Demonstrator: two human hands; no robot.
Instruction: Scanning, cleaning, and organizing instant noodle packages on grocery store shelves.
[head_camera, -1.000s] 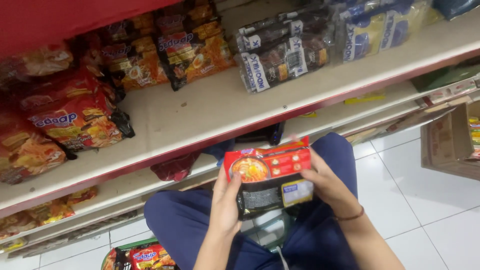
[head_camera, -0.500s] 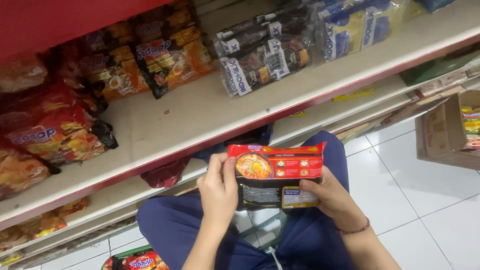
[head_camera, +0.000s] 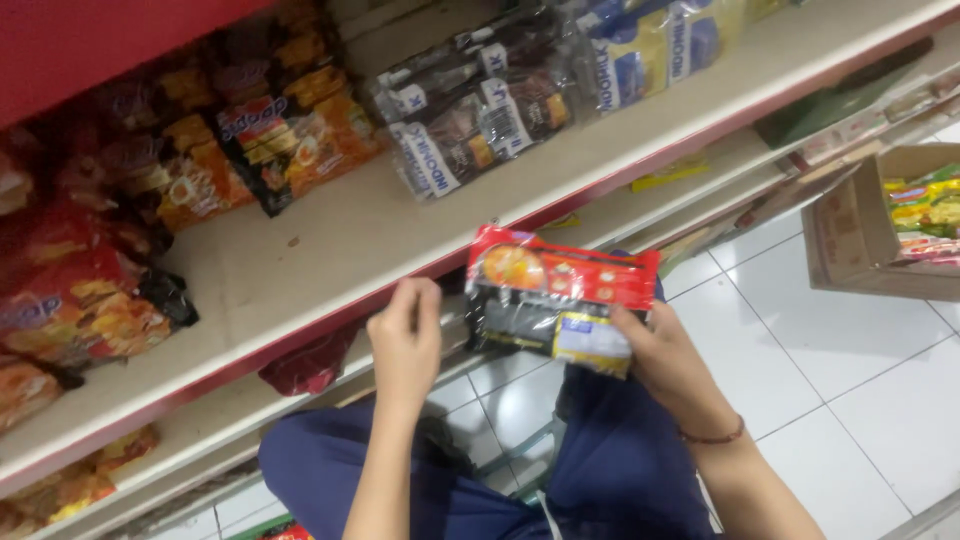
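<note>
Packet: a red and black noodle packet with a yellow patch at its lower right, held flat in the air just in front of the edge of the cream shelf, above the person's lap.
Handling: by its look light, thin and crinkly; the film is probably slick, and the dry block inside would likely crack if squeezed hard. Best taken by an end seam or across the short side, with a light pinch.
Right hand: right hand at 4 o'clock of the packet, fingers curled round its lower right corner, thumb on the yellow patch; it alone carries the packet.
Left hand: left hand at 9 o'clock, just beside the packet but apart from it, fingers loosely bent and holding nothing.
Against half a second ago: both hands gripped the packet then; the left has let go and drawn aside, and the packet sits higher, closer to the shelf edge.
Shelf: orange packets at 11 o'clock, dark packets at 12 o'clock.
Floor: cardboard box at 3 o'clock on white tiles.
</note>
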